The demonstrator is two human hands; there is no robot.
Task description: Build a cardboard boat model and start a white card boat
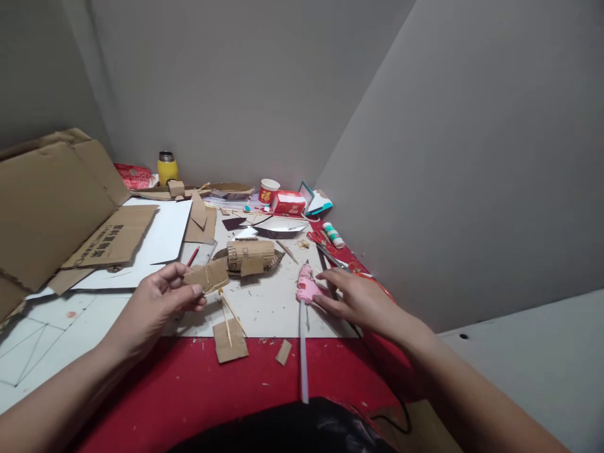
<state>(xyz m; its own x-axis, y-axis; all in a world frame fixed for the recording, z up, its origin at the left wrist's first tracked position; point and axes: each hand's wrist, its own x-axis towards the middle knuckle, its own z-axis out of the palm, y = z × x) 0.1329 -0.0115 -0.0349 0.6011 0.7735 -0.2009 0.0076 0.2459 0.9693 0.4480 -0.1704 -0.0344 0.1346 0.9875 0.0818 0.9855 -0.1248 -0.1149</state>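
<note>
My left hand (165, 296) is closed on a small cardboard piece (207, 275), held between thumb and fingers, with a line of glue visible across it. Beside my right hand (358, 292) lies a pink glue gun (307, 286), a long glue stick (303, 352) jutting from its back toward me. The fingers of that hand are spread around the gun's handle side; the thumb looks close to or touching it. Between the hands sits a rolled cardboard body (252, 257) with pointed ends. Thin wooden sticks (231, 318) rest over a cardboard square (230, 349).
A large cardboard box (56, 189) and white sheets (165, 233) stand at the left. Toward the back are a yellow bottle (167, 168), a paper cup (268, 190) and a red box (289, 202). Scissors (333, 257) lie at the right, and a black cable (377, 365) runs below my right arm.
</note>
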